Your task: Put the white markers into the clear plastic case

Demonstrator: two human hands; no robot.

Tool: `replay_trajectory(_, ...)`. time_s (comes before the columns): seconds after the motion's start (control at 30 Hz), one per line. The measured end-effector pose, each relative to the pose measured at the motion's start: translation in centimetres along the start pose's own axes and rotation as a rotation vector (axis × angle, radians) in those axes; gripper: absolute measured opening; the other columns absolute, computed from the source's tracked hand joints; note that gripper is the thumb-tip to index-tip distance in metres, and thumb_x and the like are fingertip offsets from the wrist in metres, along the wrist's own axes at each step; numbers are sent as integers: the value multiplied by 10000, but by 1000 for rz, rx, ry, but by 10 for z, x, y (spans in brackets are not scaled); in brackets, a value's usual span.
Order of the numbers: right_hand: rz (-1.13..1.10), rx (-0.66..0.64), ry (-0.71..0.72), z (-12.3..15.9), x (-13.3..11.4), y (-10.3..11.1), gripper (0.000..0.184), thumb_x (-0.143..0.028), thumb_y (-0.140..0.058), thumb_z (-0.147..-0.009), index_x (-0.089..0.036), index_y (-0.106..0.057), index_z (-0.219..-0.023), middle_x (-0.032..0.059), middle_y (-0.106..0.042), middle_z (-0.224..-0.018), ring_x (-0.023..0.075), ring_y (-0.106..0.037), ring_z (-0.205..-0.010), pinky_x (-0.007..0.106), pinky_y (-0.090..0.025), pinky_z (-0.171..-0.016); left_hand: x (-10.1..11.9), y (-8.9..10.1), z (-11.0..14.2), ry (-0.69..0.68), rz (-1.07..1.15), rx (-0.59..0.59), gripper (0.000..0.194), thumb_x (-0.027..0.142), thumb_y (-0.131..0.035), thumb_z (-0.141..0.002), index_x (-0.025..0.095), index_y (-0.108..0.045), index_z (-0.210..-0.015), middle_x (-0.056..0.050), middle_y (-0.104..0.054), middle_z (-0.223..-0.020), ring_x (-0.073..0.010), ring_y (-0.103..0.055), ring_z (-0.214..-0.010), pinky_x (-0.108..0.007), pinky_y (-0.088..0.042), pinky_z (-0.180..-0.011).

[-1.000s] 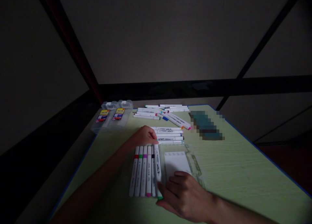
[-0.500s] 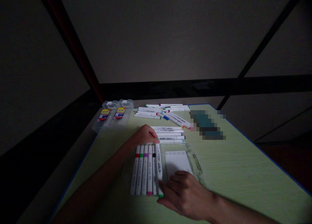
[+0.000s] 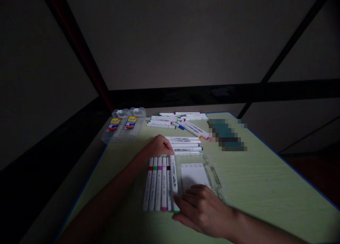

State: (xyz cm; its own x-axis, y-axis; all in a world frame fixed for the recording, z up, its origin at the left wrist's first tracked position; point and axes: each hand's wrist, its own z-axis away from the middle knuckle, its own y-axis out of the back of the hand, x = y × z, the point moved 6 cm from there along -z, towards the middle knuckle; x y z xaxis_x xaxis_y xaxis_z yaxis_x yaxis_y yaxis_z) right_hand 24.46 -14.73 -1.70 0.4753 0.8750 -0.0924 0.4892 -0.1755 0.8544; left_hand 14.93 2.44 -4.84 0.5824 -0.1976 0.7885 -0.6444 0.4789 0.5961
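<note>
A white marker [image 3: 173,176] with a green end lies lengthwise along the right side of a row of white markers [image 3: 156,191] in an open clear plastic case [image 3: 215,177]. My left hand [image 3: 159,146] pinches its far tip between thumb and finger. At the near, green end, my right hand [image 3: 204,212] has thumb and forefinger closed around the marker, the other fingers curled over the case. The row shows red, green, purple, pink and black bands. A white paper insert [image 3: 195,175] shows in the case's other half, partly covered by my right hand.
Several white markers [image 3: 186,145] lie sideways just beyond the case. Farther back is a loose pile of markers [image 3: 162,120]. Two clear cases [image 3: 124,129] with yellow labels stand at the back left. A blurred-out dark green object [image 3: 225,132] lies at the right of the green table [image 3: 265,180].
Hardly anything differs. Both hands keep their places at the marker's two ends, and the whole view shifts very slightly.
</note>
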Motion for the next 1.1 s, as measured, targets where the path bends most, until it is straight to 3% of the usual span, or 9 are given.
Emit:
replay_trajectory(0.9,9,-50,-7,1,0,-3,334,-321,-363,-883,-103,-616,-854,6,-577,-531,124,-489,-435,311,-286,-456,4,2,1,-2,27,1,205,236,-664,-541,73,-658,-665,-48,-631,-603,-140,-569,-574,-223,-408,-524)
replay_trajectory(1.1,-5,2,-1,1,0,-2,376,-327,-321,-896,-105,-619,-832,8,-557,-505,121,-465,-407,309,-260,-443,3,1,1,17,33,-6,203,241,-679,-533,89,-656,-665,-38,-630,-600,-139,-578,-581,-220,-412,-523)
